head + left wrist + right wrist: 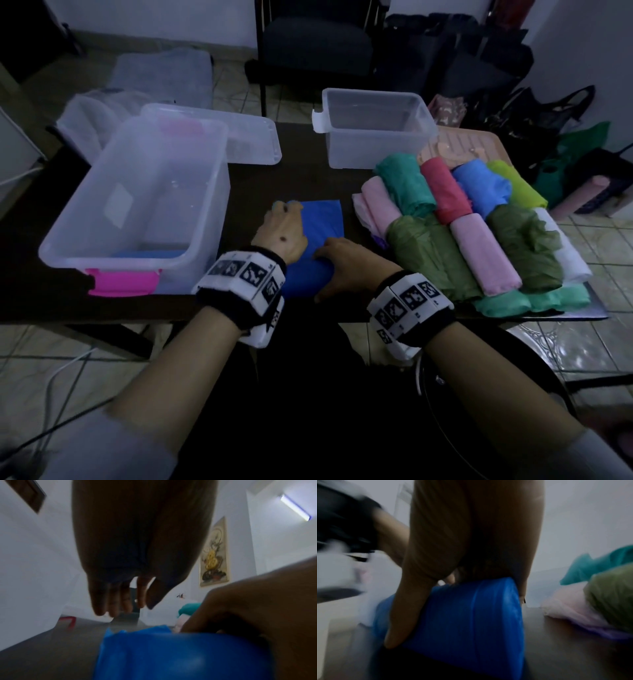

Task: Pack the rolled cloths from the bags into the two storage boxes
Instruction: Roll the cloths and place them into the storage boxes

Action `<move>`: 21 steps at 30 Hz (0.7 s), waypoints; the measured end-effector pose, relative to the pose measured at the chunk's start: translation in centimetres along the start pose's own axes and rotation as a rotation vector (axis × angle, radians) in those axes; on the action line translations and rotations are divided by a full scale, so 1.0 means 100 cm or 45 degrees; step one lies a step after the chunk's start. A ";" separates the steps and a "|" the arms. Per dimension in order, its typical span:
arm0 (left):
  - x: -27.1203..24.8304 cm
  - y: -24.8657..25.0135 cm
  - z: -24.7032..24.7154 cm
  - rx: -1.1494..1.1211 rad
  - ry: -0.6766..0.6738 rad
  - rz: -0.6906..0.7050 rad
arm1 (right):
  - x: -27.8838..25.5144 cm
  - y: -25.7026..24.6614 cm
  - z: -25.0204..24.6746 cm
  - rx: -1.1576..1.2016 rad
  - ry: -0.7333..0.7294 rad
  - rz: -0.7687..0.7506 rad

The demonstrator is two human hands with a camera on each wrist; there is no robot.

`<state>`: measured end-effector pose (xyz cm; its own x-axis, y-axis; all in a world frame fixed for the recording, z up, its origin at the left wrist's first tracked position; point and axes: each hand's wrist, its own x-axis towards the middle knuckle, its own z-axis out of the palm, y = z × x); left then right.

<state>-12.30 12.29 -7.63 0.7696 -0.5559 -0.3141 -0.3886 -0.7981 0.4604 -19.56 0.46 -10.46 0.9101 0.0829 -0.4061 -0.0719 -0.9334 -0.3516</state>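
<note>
Head view: left hand (281, 236) lies flat, fingers extended over the flat far end of the blue cloth (322, 219) on the dark table (301, 178); right hand (346, 267) cups its rolled near end. 2 clear boxes: large box (137, 205) left, small box (373, 126) beyond. Rolled cloths (479, 219) piled right.
Left wrist view: fingers (109, 599) straight, above the cloth.
Right wrist view: blurred; thumb (402, 615) apparently pressed on the roll.
</note>
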 end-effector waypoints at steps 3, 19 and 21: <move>-0.023 -0.003 0.006 0.002 0.100 -0.002 | 0.001 0.006 -0.002 0.236 -0.007 0.061; -0.016 -0.026 0.009 0.084 -0.288 0.189 | -0.015 -0.019 0.009 -0.342 0.336 0.136; -0.014 -0.025 0.005 0.079 -0.313 0.178 | -0.017 -0.018 0.016 -0.350 0.315 0.128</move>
<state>-12.68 14.96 -8.81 0.5633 -0.6950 -0.4467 -0.5185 -0.7184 0.4638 -21.66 2.53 -10.53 0.9774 -0.0696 -0.1996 -0.0846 -0.9941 -0.0673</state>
